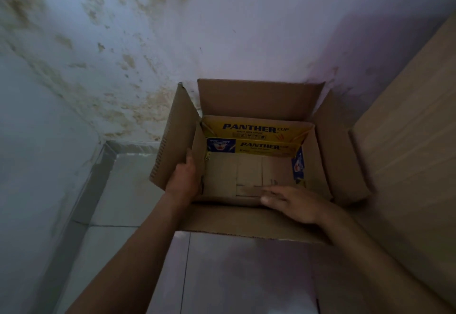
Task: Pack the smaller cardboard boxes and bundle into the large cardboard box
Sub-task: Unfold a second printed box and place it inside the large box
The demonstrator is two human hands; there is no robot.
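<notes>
The large cardboard box [261, 99] stands open on the floor against the wall, all its flaps spread outward. Inside it, yellow and blue "PANTHER CUP" cartons [256, 138] line the far wall, and a blue and yellow piece [297, 165] shows at the right inner wall. The rest of the box floor is bare cardboard. My left hand [185, 178] grips the box's left wall at the fold of its flap. My right hand [293, 201] lies flat with fingers together over the near rim, reaching into the box and holding nothing.
A stained, peeling wall [123, 42] rises behind the box. Another big cardboard box [407, 141] stands close on the right. Pale floor tiles [118, 190] lie to the left and in front, with a tiled skirting along the left wall.
</notes>
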